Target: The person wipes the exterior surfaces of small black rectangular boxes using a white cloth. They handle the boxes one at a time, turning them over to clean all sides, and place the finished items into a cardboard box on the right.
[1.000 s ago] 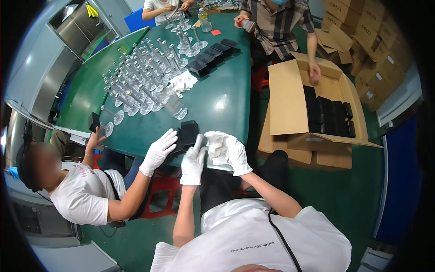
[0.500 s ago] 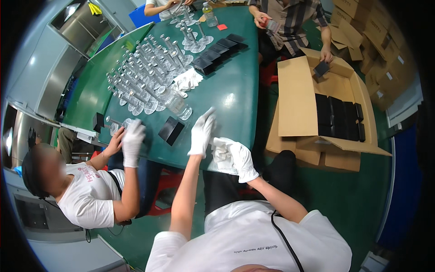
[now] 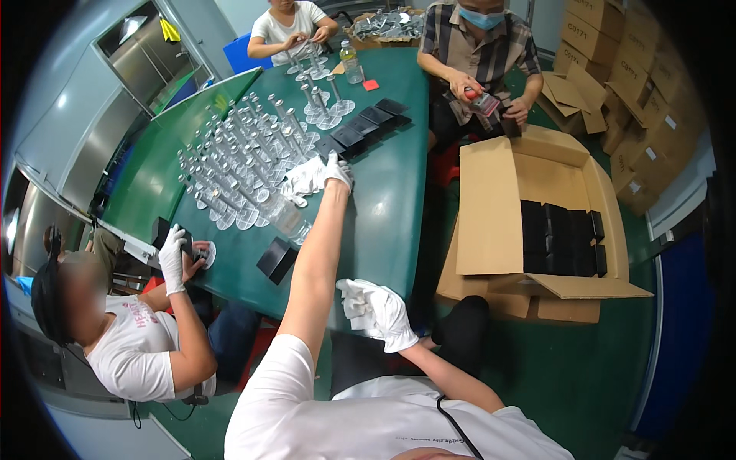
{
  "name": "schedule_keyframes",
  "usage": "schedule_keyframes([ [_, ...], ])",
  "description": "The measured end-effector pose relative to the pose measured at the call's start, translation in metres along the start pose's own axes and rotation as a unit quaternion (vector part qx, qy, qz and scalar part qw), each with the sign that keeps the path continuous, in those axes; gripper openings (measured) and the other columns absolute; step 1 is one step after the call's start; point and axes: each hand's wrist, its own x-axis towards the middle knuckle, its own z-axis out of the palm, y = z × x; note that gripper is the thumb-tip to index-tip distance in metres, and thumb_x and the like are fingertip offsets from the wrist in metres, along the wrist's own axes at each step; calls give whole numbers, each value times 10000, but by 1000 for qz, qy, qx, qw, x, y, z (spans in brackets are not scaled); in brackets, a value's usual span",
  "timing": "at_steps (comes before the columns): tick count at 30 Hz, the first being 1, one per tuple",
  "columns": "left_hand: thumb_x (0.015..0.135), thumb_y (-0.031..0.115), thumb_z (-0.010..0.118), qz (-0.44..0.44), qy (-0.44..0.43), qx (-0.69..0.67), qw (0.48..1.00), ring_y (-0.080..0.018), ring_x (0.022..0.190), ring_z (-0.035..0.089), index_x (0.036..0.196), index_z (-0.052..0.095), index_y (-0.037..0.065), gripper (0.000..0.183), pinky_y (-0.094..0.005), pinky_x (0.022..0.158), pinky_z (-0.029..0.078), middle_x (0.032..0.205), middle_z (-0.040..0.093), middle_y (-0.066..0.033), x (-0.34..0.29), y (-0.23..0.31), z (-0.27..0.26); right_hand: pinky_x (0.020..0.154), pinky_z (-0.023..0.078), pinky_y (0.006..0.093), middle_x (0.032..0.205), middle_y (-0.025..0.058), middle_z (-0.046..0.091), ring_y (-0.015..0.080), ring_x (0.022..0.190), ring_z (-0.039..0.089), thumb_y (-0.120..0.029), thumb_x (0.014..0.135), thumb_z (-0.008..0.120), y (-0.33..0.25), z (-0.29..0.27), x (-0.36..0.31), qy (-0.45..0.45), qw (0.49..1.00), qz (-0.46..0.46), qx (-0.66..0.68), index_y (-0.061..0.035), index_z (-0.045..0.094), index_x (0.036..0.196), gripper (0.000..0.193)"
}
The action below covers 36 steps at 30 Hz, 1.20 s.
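My left hand (image 3: 337,172), in a white glove, reaches far over the green table to the near end of a row of black boxes (image 3: 366,129). Its fingertips meet the nearest box; whether they grip it is unclear, as most fingers are hidden. Beside that hand lies a pair of crumpled white gloves (image 3: 303,181). My right hand (image 3: 389,320), also gloved, is closed around a crumpled white cloth (image 3: 356,305) at the table's near edge. A single black box (image 3: 277,261) stands left of my left forearm, near a clear plastic bottle (image 3: 287,220) lying on its side.
Several metal posts on round clear bases (image 3: 238,157) crowd the table's left half. An open carton (image 3: 491,222) with black boxes stands at right. A co-worker at left (image 3: 146,330) handles a black box; another (image 3: 479,61) holds a red-handled tool. Someone works at the far end.
My left hand has moved from the near edge forward to the row of black boxes. My right hand keeps the cloth. The co-worker at left has taken up a black box.
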Motion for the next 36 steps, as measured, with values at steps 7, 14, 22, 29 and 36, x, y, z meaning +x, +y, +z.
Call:
schedule_keyframes([
  [7,1007,372,592,91,10,-104,990,-80,429,432,935,618,106,276,-214,386,355,592,528,56,-12,13,8,845,534,277,1120,100,730,167,922,676,-174,1007,448,-21,-10,3,13,985,-116,-131,11,663,1225,358],
  [14,1040,288,536,97,-84,-120,984,-66,585,567,1050,599,103,195,-186,464,469,915,699,-31,12,17,43,825,530,295,1080,82,734,175,891,676,-165,994,467,-3,-2,0,-3,1000,8,18,-10,675,1201,332],
  [22,1003,308,612,107,-10,-100,989,-68,762,659,1121,662,109,236,-186,511,475,959,699,-8,6,-24,54,796,534,254,1085,114,721,138,870,654,-143,1013,471,6,1,-2,2,998,-7,65,56,641,1231,340],
  [29,922,572,636,-80,20,13,996,-74,381,373,659,437,209,490,-247,403,339,479,378,93,10,-32,67,880,524,337,1100,71,725,236,976,669,-180,1010,469,-26,-5,-6,46,997,-8,-58,-77,687,1169,289],
  [36,984,486,580,-6,35,10,999,-104,373,358,644,454,199,462,-291,393,328,471,384,67,10,-25,59,885,534,343,1156,133,708,243,1005,684,-145,999,483,7,-3,-8,60,998,-3,-18,-41,676,1189,290],
])
